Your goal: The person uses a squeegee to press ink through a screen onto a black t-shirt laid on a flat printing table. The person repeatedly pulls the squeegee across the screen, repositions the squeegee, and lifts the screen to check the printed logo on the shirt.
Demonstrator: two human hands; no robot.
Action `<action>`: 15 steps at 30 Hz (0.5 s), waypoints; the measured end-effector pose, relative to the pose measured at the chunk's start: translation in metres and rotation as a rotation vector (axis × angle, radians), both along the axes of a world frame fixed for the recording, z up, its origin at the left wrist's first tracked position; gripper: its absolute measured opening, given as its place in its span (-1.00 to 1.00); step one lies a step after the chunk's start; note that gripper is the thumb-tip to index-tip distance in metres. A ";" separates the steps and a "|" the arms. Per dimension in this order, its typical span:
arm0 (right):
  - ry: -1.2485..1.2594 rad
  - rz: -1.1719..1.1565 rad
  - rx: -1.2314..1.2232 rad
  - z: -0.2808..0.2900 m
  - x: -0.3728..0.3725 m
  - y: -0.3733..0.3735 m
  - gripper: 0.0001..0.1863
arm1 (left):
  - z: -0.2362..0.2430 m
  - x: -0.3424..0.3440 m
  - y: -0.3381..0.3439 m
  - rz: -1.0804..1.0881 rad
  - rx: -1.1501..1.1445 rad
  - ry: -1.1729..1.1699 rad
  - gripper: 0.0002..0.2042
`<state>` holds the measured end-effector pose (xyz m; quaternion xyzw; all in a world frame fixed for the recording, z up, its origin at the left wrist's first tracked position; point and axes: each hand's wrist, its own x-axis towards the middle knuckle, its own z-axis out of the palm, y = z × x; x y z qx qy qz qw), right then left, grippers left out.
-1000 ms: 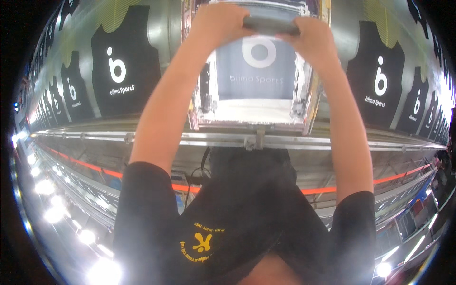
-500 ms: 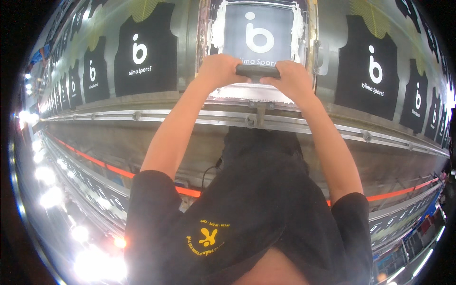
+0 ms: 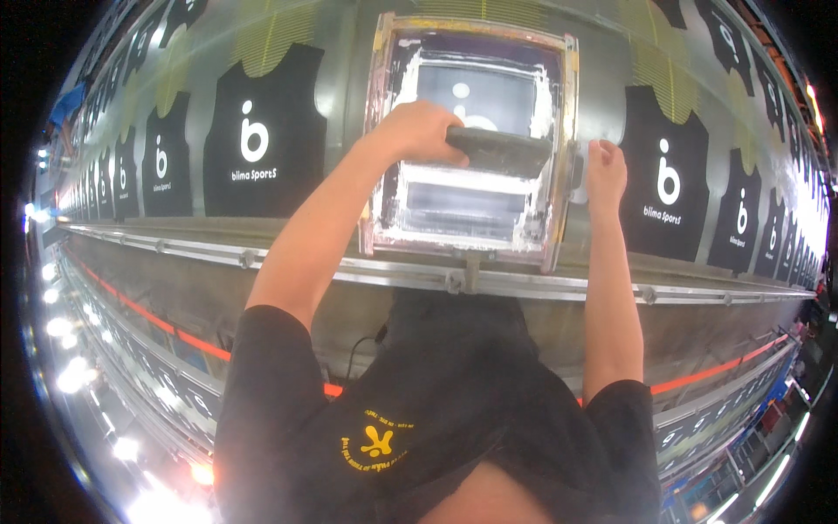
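A screen-printing frame with white ink smeared round its mesh lies on the long table in front of me. My left hand is closed round the left end of a dark squeegee, which lies across the screen at a slight tilt. Part of a white printed logo shows beyond the squeegee; its lower part is covered. Just outside the frame's right side, my right hand is off the squeegee. Its fingers are curled, with nothing visible in them, close to a small handle on the frame.
Black sleeveless shirts with white logos lie in a row on the table, one left and one right of the frame. A metal rail runs along the near edge. Behind me stretch an orange strip and another table with dark printed pieces.
My right hand has let go of the squeegee and moved right, outside the frame. The left hand still holds it, now tilted. The screen frame appears lower and more fully in view.
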<state>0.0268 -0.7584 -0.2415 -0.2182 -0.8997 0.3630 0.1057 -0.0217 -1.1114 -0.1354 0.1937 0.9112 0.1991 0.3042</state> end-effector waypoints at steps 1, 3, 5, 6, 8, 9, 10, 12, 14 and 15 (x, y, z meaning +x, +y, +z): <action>0.003 -0.038 0.043 -0.009 -0.004 -0.001 -0.60 | -0.001 -0.012 -0.001 -0.006 -0.008 0.050 -0.46; -0.125 -0.011 -0.134 -0.023 -0.009 -0.002 -0.59 | -0.011 -0.038 -0.002 -0.017 -0.006 0.174 -0.49; -0.138 -0.021 -0.256 -0.020 -0.009 -0.013 -0.58 | -0.009 -0.062 -0.005 -0.012 0.002 0.262 -0.50; -0.085 -0.053 -0.293 -0.016 -0.008 -0.019 -0.59 | -0.006 -0.075 -0.005 -0.005 0.000 0.306 -0.51; -0.051 -0.082 -0.362 -0.005 -0.009 -0.024 -0.60 | -0.002 -0.095 -0.003 0.010 -0.003 0.393 -0.53; -0.075 -0.080 -0.397 0.001 -0.007 -0.025 -0.61 | -0.005 -0.100 -0.004 0.036 -0.004 0.395 -0.54; -0.099 -0.076 -0.432 0.005 -0.005 -0.025 -0.62 | -0.008 -0.103 -0.007 0.064 -0.006 0.397 -0.55; -0.046 -0.061 -0.416 -0.003 -0.003 -0.020 -0.62 | -0.013 -0.096 -0.003 0.087 -0.038 0.433 -0.62; -0.014 -0.049 -0.401 -0.003 -0.007 -0.019 -0.62 | -0.022 -0.071 -0.006 0.082 0.024 0.544 -0.66; -0.018 -0.049 -0.391 0.002 -0.008 -0.022 -0.62 | -0.028 -0.052 -0.008 0.080 0.051 0.591 -0.68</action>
